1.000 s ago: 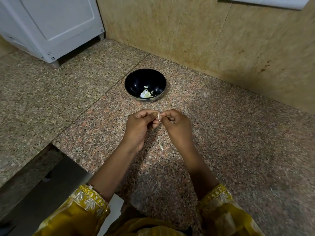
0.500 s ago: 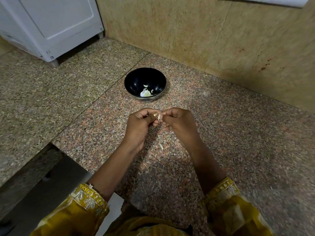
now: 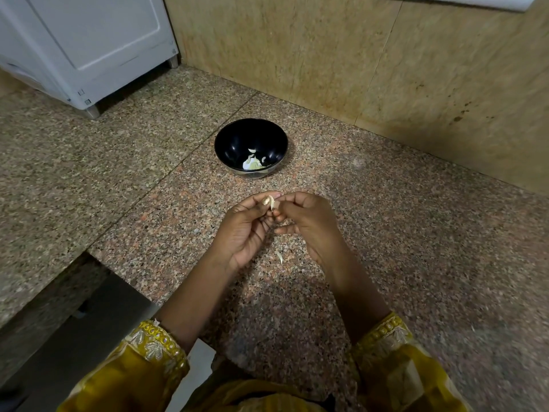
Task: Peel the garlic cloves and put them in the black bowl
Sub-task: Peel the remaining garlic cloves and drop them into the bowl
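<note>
A small pale garlic clove (image 3: 274,204) is pinched between the fingertips of my left hand (image 3: 246,230) and my right hand (image 3: 309,224), held just above the granite counter. Most of the clove is hidden by my fingers. The black bowl (image 3: 234,138) stands on the counter a short way beyond my hands. Inside it lie a few white garlic pieces (image 3: 252,165). A scrap of garlic skin (image 3: 279,257) lies on the counter below my hands.
The speckled granite counter (image 3: 416,233) runs to a tan stone wall (image 3: 326,55) at the back. A white appliance (image 3: 89,46) stands at the back left. The counter's edge drops off at the lower left (image 3: 89,254).
Both hands have stayed together on the clove, shifting slightly. My left thumb has turned so its nail faces up, and the clove shows a little more.
</note>
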